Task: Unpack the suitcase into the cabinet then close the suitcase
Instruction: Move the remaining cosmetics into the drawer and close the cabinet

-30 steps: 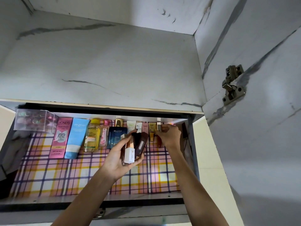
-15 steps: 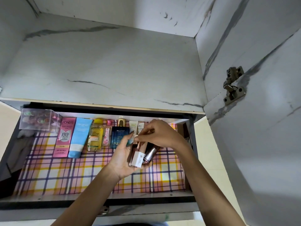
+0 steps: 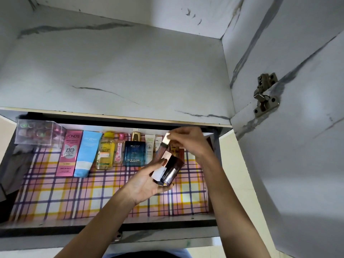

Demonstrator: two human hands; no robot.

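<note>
I'm pinching a slim capped tube (image 3: pixel 164 144) in my right hand (image 3: pixel 189 141). Its long axis is tilting, with the pale cap toward the shelf's back edge and the foot toward the front. My left hand (image 3: pixel 143 181) is cupping, palm up, what is waiting its turn: one white little box (image 3: pixel 158 173), one dark cylinder (image 3: pixel 172 171) and one rose-gold-capped piece (image 3: pixel 166 155), three as far as I can tell.

The right hand is sitting nearer the likely spot. That is the right end of the row along the back edge of the plaid-lined shelf (image 3: pixel 55 198), just behind the tube, beside gold-brown sticks (image 3: pixel 176 148) I cannot count.

Going along that row from the left, I'm counting:
- one clear box (image 3: pixel 35 132)
- one pink carton (image 3: pixel 69 152)
- one blue tube (image 3: pixel 87 153)
- one yellow bottle (image 3: pixel 106 150)
- one small pink bottle (image 3: pixel 119 148)
- one blue cologne bottle (image 3: pixel 135 151)
- two small white tubes (image 3: pixel 149 148)

The suitcase is not showing.
</note>
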